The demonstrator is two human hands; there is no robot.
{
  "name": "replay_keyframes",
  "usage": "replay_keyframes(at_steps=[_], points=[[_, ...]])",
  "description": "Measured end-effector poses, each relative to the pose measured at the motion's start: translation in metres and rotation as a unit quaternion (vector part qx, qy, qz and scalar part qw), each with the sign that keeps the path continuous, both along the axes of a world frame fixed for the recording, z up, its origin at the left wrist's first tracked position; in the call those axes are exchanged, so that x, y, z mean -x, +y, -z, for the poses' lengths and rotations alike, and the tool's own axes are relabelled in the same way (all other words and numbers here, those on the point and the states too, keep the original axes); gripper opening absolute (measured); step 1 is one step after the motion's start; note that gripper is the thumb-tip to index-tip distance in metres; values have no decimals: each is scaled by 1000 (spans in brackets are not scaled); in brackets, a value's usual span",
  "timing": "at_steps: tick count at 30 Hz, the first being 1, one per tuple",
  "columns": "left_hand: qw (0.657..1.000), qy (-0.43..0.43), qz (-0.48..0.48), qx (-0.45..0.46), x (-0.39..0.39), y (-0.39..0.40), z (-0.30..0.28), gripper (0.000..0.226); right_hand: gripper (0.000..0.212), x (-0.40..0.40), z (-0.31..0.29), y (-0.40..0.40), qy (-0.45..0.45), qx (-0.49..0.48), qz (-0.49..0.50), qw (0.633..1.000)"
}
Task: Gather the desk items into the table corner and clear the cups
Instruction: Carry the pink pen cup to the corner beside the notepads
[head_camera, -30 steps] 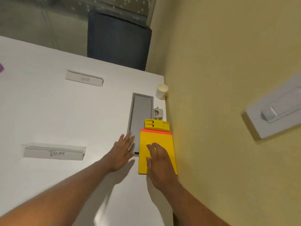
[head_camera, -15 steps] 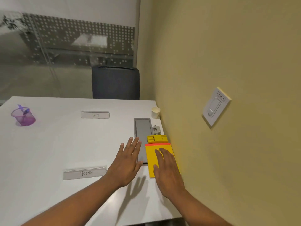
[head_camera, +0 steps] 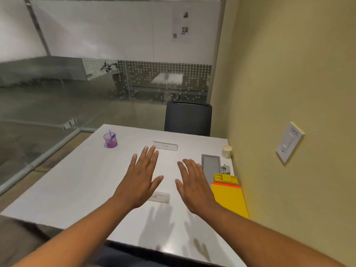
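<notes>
1. The left hand (head_camera: 141, 181) is flat and spread wide above the white surface (head_camera: 81, 182). It holds nothing.
2. The right hand (head_camera: 194, 185) is flat and spread wide too, just beside the left one. It holds nothing.
3. Both hands make dark shadows on the surface near its front edge.
4. A clear plastic name sign (head_camera: 160, 197) lies on the surface, partly hidden under the left hand.
5. A second clear plastic name sign (head_camera: 166, 145) lies farther back, just past the left fingertips.
6. A flat yellow pad with an orange top edge (head_camera: 229, 199) lies at the right side of the surface, against the yellow wall (head_camera: 289, 74).
7. A small yellow plastic piece (head_camera: 225, 178) sits touching the far end of the pad.
8. A grey flat tray (head_camera: 211, 165) lies behind the right hand, beside the yellow piece.
9. A small white paper cup (head_camera: 226, 151) stands upright by the wall, past the tray.
10. A see-through purple cup with a pen inside (head_camera: 110, 140) stands far away on the left side of the surface.
11. A dark chair (head_camera: 187, 118) stands behind the surface.
</notes>
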State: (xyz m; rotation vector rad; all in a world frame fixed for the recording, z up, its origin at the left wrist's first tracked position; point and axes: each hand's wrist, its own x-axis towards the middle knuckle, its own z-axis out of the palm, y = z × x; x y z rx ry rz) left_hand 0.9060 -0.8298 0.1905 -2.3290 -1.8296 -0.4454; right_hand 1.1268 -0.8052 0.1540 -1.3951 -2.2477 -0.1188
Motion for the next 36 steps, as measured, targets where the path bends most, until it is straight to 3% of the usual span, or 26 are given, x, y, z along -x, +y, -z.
replay_keyframes(at_steps=[8,16,28,36], points=[[982,50,-173,-52,129,-130,-71,80,60,149,-96,-48,35,-29,-178,983],[942,93,-307,-101,214,-251,-96,79,65,268,-119,-141,36,-55,-275,959],[913,44,-384,-131,371,-442,-51,80,70,460,-118,-305,14,-36,-327,944],[892,11,-450,-53,426,-558,28,81,71,529,-35,-403,-69,13,-372,925]])
